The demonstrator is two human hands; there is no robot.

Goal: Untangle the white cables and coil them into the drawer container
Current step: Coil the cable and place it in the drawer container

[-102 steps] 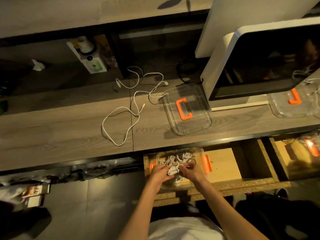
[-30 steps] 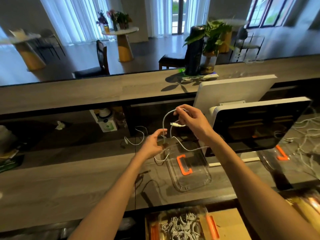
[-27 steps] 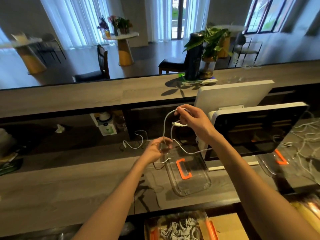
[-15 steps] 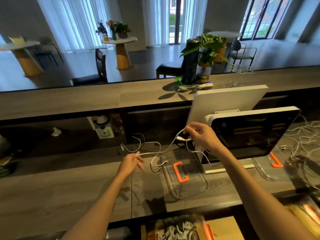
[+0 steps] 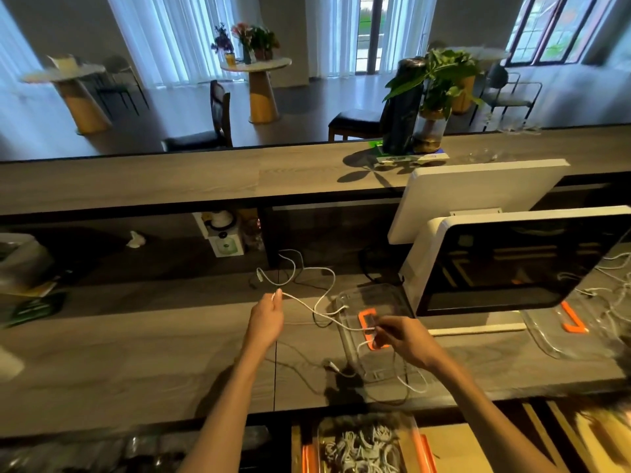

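A white cable (image 5: 309, 307) runs across the wooden counter between both hands. My left hand (image 5: 266, 317) pinches it at the fingertips, left of a clear lid with an orange handle (image 5: 367, 317). My right hand (image 5: 403, 339) pinches the same cable over that lid, with a loop hanging down toward the counter's front edge. More white cable (image 5: 297, 268) lies looped farther back. Below the counter, the open drawer holds a clear container (image 5: 362, 445) with several coiled white cables inside.
A white point-of-sale terminal (image 5: 512, 261) stands right of the lid. A second clear lid (image 5: 573, 332) and more tangled white cables (image 5: 611, 288) lie at far right. A potted plant (image 5: 433, 97) sits on the raised ledge.
Both hands came down from chest height to the counter. The right hand drew the cable toward me over the lid, while the left hand pinched it and stretched it out leftward.
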